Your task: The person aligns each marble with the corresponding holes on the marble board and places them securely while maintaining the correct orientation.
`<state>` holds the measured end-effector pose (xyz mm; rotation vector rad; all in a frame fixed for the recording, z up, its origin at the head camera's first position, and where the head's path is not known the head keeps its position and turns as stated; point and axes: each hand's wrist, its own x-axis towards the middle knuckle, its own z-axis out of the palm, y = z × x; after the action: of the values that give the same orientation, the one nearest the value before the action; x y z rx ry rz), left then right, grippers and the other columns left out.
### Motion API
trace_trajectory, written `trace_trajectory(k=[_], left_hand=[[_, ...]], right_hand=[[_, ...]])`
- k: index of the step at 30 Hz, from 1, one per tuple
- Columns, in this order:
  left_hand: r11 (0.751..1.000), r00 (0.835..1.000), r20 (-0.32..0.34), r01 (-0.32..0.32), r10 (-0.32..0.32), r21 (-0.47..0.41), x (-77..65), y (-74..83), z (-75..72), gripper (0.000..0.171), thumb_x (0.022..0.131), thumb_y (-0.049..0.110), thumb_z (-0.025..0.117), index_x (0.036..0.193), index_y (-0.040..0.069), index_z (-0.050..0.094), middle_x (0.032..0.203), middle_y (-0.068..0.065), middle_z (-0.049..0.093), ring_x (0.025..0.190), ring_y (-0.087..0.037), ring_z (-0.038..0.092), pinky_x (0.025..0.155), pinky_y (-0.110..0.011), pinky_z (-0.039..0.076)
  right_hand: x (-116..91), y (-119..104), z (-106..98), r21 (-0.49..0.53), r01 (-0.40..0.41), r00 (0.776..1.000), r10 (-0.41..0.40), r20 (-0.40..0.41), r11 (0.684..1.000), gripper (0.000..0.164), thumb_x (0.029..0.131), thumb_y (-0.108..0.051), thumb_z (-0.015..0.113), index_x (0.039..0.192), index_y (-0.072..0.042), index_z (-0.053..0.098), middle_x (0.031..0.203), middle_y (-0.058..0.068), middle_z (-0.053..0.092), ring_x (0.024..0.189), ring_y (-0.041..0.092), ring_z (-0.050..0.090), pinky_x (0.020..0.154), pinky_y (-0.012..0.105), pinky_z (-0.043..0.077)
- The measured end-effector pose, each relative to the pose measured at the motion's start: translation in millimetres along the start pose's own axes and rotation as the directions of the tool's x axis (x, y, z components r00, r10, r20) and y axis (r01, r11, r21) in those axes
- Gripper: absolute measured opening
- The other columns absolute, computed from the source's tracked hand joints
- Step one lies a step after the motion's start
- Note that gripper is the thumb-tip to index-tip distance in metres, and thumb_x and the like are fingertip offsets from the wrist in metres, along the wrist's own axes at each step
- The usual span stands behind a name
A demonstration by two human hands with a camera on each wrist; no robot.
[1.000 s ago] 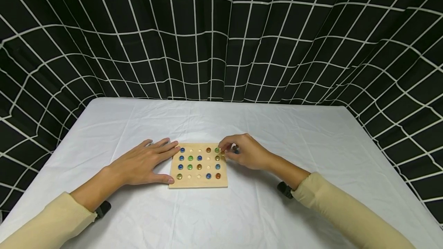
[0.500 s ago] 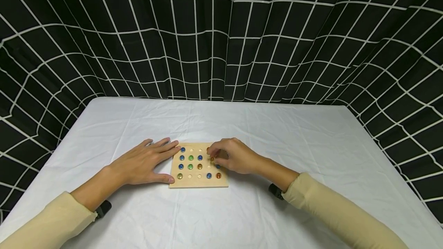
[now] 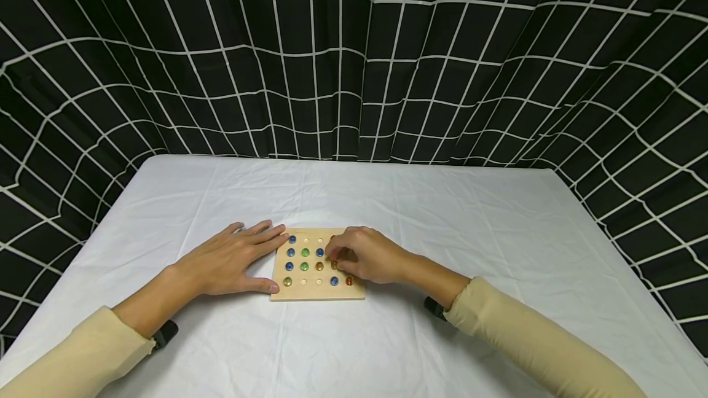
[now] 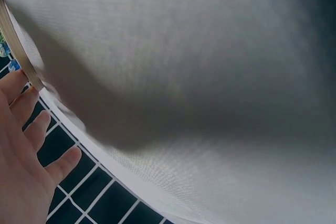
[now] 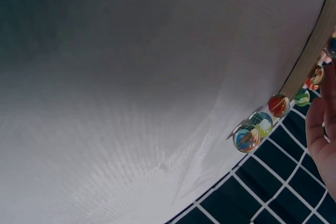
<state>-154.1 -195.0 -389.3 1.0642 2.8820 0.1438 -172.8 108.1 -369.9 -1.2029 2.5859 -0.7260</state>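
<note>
Your right grip [image 3: 366,255] is pinching an amber marble [image 3: 334,265] between thumb and index finger, low over the third row from the far side of the wooden board [image 3: 311,293]; you can't tell from these views whether the marble is seated in its hollow. Just left of it in that row sit a second amber marble [image 3: 319,266], a green marble [image 3: 304,267] and a blue marble [image 3: 289,266]. In the near row below your grip are a blue swirled marble [image 3: 334,281] and a red marble [image 3: 349,280], with a yellow-green marble [image 3: 287,282] at the left end. Your hand hides much of the board's far right part. Your left grip [image 3: 232,263] lies spread at the board's left side, fingertips on its far left part and thumb at the near left corner. In your right wrist view, a loose group of glass marbles [image 5: 261,124] sits by the end of the board's edge. The board lies flat on the white-clothed bench [image 3: 232,349]. Beige sleeves [image 3: 531,330] cover your forearms, and a black curtain with white grid lines [image 3: 298,69] hangs beyond.
</note>
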Motion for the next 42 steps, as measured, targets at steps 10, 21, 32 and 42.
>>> trace_trajectory(k=[10,21,32,42], left_hand=[[1.0,1.0,0.001,0.009,-0.009,-0.001,-1.4,0.0,0.4,0.099,0.082,0.086,0.042,0.157,0.021,0.033,0.16,0.002,0.033,0.147,-0.029,0.031,0.111,-0.062,0.028],[1.0,1.0,-0.002,-0.004,0.004,-0.001,-0.6,0.1,1.3,0.098,0.082,0.084,0.044,0.157,0.021,0.033,0.16,0.002,0.033,0.147,-0.028,0.03,0.111,-0.062,0.028],[1.0,1.0,-0.007,-0.007,0.007,0.0,-0.6,0.9,0.9,0.098,0.083,0.084,0.044,0.157,0.021,0.033,0.16,0.001,0.033,0.147,-0.028,0.029,0.112,-0.062,0.028],[1.0,1.0,-0.004,-0.005,0.005,0.002,-0.5,0.5,-0.1,0.099,0.082,0.084,0.044,0.157,0.021,0.032,0.16,0.001,0.034,0.147,-0.029,0.029,0.112,-0.062,0.027]], right_hand=[[-1,1,-2,0.017,0.002,1.0,-0.001,-0.024,1.0,0.022,0.088,-0.009,0.076,0.109,-0.014,0.073,0.098,-0.007,0.071,0.092,0.011,0.062,0.086,0.03,0.05],[-13,21,-28,0.055,-0.025,0.994,0.031,-0.103,0.998,0.024,0.087,-0.004,0.076,0.11,-0.006,0.072,0.099,0.0,0.074,0.093,0.014,0.066,0.078,0.039,0.055],[-29,39,-50,0.043,-0.105,0.983,0.111,-0.147,0.993,0.025,0.087,-0.004,0.075,0.111,-0.005,0.071,0.099,0.002,0.075,0.094,0.017,0.067,0.087,0.046,0.051],[-43,54,-46,0.062,-0.103,0.986,0.11,-0.124,0.993,0.023,0.087,-0.003,0.075,0.109,-0.005,0.071,0.097,0.0,0.075,0.093,0.017,0.069,0.086,0.048,0.051]])
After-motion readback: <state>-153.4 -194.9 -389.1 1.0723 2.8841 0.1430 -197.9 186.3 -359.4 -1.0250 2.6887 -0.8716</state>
